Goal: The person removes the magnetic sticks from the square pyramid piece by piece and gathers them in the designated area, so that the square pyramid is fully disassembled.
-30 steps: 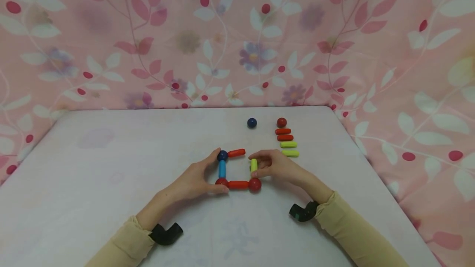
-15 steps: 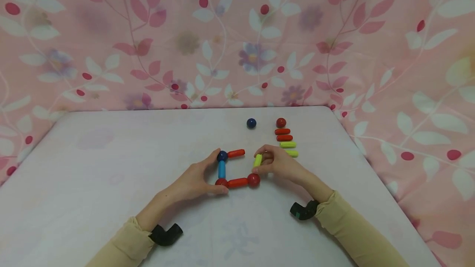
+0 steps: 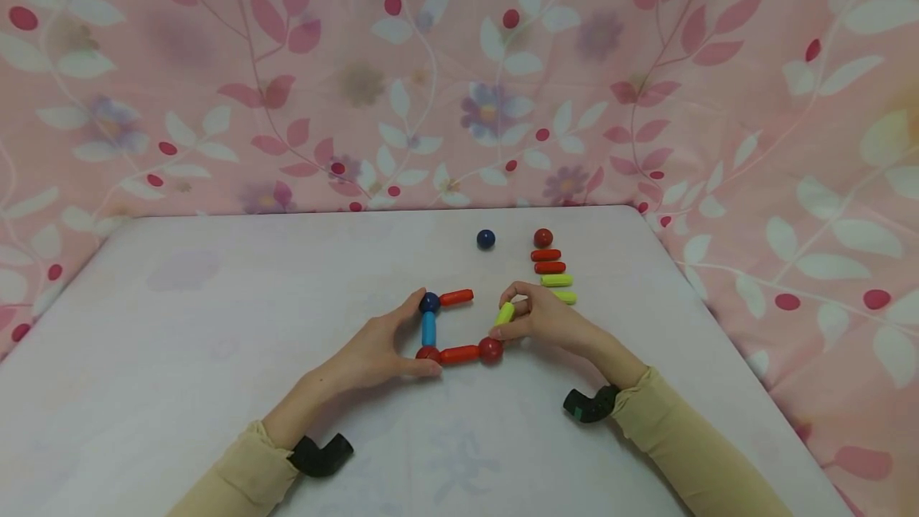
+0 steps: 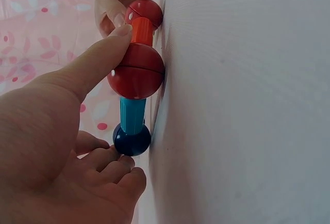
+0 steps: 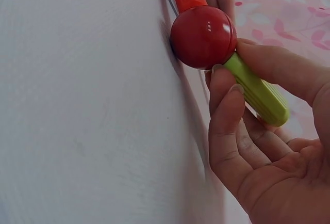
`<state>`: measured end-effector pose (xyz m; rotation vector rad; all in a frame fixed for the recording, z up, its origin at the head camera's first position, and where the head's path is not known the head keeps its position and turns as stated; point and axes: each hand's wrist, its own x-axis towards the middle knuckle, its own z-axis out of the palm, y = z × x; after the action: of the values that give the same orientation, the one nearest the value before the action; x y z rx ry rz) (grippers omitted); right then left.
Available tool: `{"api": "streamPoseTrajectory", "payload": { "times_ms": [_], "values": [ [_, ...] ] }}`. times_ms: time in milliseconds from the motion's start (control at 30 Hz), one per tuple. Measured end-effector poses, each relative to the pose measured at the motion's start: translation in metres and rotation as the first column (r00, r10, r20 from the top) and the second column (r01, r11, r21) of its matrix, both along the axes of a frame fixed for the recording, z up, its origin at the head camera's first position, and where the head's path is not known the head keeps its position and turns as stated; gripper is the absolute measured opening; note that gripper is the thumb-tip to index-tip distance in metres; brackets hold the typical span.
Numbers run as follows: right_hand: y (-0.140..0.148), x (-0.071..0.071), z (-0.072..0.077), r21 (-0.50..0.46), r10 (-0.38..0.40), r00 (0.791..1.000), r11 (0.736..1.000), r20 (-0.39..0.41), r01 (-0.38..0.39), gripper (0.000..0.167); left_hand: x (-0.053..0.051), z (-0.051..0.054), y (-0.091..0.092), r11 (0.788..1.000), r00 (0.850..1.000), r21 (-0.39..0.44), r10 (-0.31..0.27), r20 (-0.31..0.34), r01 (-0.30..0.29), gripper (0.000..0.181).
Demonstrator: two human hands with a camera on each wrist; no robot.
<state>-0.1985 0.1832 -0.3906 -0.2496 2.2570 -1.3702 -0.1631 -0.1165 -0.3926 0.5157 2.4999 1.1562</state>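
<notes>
Bracing the frame point(image 3: 428, 329) with the left hand point(image 3: 366, 353), spread wide from navy ball point(image 3: 429, 303) to near red ball point(image 3: 428, 354); pinching the yellow rod point(image 3: 506, 313) with the right hand point(image 3: 549, 317), at the end red ball point(image 3: 491, 350). Seemingly partway: linked around three corners, open at the fourth, between yellow rod and far red rod point(image 3: 455, 297). Unused beyond the right hand: spare balls point(image 3: 543, 238) and spare rods point(image 3: 550, 268), toward the far edge of the counter point(image 3: 251, 278). Widest room left of the left hand.

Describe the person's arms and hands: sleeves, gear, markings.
Left hand and right hand: bare, no gloves. Left sleeve and right sleeve: tan, creased. Left wrist piece and right wrist piece: black, bent, tube-like; the right has a small green mark.
</notes>
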Motion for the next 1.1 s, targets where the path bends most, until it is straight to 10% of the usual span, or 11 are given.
{"api": "streamPoseTrajectory", "payload": {
  "times_ms": [1100],
  "values": [
    [-0.0009,0.0038,0.0025,-0.010,-0.022,0.998,1.000,-0.054,0.021,0.034,0.0009,0.0015,0.0012,1.000,1.000,-0.001,-0.002,-0.012,0.002,0.111]
  ]
}}
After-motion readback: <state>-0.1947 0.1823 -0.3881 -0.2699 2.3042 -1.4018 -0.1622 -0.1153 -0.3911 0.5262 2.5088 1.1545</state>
